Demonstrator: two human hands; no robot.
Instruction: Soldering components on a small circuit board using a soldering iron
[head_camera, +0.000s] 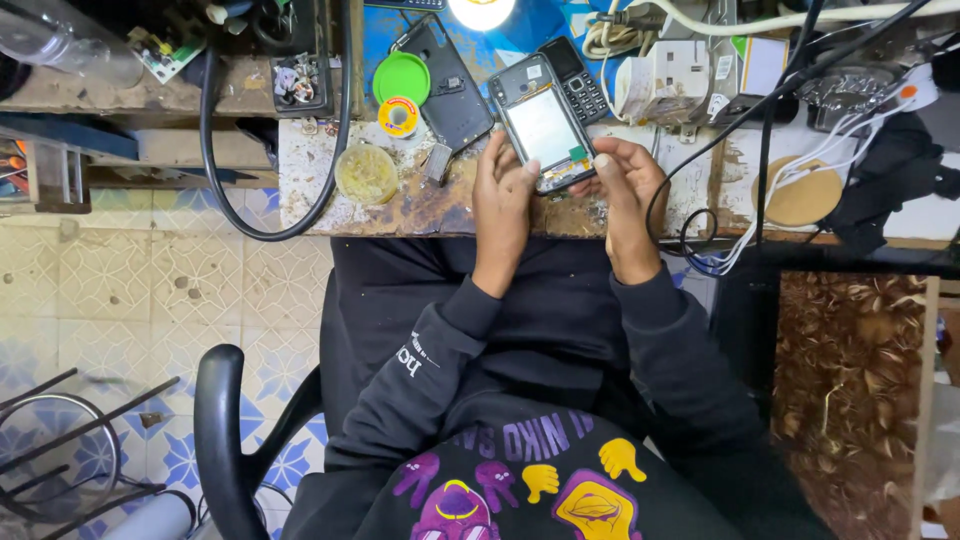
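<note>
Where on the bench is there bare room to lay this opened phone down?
Bare patch on the bench front, left of the round dish. Another right of the right hand, before the cables. Crowded behind the opened phone.

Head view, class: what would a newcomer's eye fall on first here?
First, the opened phone at centre, held over the worn bench edge by the left hand and right hand. Next, the green lid just left of it and the bright lamp at the top edge.
</note>
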